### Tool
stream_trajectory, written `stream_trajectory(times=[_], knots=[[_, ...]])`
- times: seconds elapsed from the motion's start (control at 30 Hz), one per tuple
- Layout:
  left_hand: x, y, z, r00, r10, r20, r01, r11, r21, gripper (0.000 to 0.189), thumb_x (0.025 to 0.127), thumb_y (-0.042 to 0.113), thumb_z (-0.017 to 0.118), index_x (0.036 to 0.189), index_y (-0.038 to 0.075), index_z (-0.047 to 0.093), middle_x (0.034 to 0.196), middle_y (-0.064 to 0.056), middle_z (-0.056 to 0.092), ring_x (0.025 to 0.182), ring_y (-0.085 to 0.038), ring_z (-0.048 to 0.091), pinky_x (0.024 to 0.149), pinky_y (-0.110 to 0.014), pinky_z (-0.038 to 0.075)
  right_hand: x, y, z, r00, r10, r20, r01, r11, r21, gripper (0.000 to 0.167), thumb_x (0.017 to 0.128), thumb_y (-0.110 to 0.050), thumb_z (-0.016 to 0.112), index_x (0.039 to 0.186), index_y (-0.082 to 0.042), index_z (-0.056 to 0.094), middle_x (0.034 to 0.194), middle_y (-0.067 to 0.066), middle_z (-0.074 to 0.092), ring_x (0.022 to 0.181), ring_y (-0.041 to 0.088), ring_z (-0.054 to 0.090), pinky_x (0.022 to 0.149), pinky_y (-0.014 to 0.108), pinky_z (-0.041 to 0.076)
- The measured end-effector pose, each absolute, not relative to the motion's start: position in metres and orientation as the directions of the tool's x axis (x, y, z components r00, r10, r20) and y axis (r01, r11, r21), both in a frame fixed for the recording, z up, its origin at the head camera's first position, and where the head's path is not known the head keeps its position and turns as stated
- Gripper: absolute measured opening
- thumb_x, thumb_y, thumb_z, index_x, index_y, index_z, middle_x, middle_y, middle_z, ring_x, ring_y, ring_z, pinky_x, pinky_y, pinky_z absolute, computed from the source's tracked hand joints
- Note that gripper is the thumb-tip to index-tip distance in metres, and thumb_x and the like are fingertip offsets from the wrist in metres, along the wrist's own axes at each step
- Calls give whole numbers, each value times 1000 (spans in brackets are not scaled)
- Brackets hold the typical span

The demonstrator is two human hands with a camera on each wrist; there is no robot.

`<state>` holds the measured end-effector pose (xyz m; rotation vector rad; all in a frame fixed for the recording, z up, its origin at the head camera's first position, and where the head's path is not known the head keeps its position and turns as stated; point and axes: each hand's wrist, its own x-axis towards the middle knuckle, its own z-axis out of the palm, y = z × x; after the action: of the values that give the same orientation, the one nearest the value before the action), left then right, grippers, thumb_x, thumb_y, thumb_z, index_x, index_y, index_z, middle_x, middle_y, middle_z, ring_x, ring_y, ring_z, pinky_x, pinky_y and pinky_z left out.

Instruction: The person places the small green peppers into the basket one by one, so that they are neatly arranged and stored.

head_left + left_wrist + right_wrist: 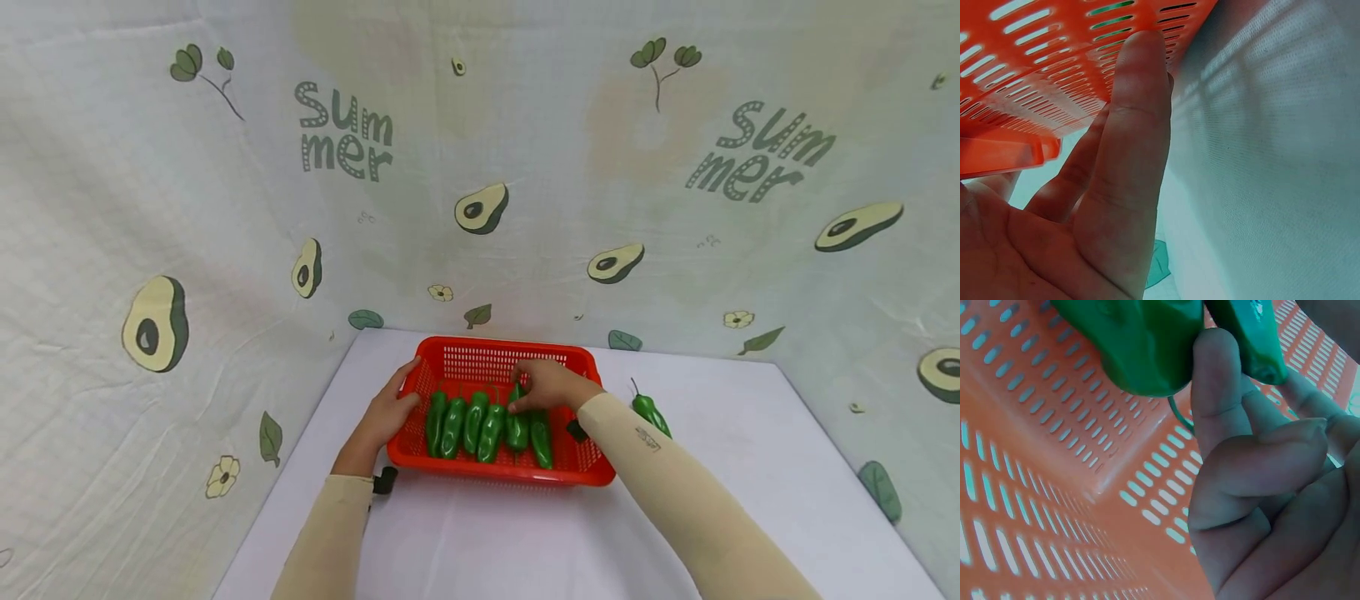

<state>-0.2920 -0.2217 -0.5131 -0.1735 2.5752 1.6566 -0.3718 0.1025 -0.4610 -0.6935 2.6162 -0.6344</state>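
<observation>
A red plastic basket [510, 473] with slotted walls stands on the table, and several long green peppers [453, 427] lie side by side in it. My left hand [387, 412] holds the basket's left rim, thumb over the edge; the left wrist view shows its fingers along the slotted outer wall. Inside the basket, my right hand [553, 385] pinches the upper end of a green pepper [517, 432] in the row. Close up in the right wrist view, one fingertip touches a large pepper [1141, 344], and a second pepper [1250, 337] sits between the fingers.
One more green pepper [651, 412] lies on the white tabletop [735, 467], right of the basket and partly behind the right sleeve. Printed cloth [540, 167] with avocados and lettering hangs around the table at the back and sides.
</observation>
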Motion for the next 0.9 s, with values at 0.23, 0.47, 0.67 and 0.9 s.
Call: stream_trajectory(times=[0.23, 0.47, 0.67, 0.9], knots=[[-292, -221, -515, -991, -46, -123, -131, 404, 905, 67, 100, 28, 53, 160, 52, 36, 138, -15, 60, 103, -31, 65, 84, -44, 59, -368, 108, -461, -815, -520, -255, -352, 795, -494, 56, 86, -36, 88, 133, -12, 69, 102, -1, 69, 89, 19, 65, 80, 36, 60], [-292, -223, -514, -992, -55, -118, -130, 426, 895, 68, 99, 30, 53, 160, 53, 35, 144, -13, 57, 108, -33, 63, 89, -48, 58, -362, 113, -447, -815, -527, -242, -387, 805, -450, 55, 88, -37, 86, 134, -14, 69, 99, -5, 70, 86, 15, 66, 79, 35, 60], [-294, -223, -515, -990, -55, -128, -140, 419, 897, 68, 99, 31, 52, 160, 55, 34, 148, -13, 54, 111, -35, 62, 89, -50, 59, -346, 129, -426, -792, -574, -208, -429, 766, -478, 55, 88, -34, 86, 136, -12, 68, 105, -3, 73, 92, 15, 68, 81, 38, 61], [-294, -224, -517, -990, -52, -131, -141, 409, 902, 69, 98, 30, 52, 160, 54, 34, 147, -14, 55, 108, -33, 64, 86, -48, 61, -328, 160, -411, -823, -556, -120, -439, 756, -485, 54, 91, -33, 83, 138, -11, 67, 119, 6, 72, 106, 21, 67, 83, 41, 62]])
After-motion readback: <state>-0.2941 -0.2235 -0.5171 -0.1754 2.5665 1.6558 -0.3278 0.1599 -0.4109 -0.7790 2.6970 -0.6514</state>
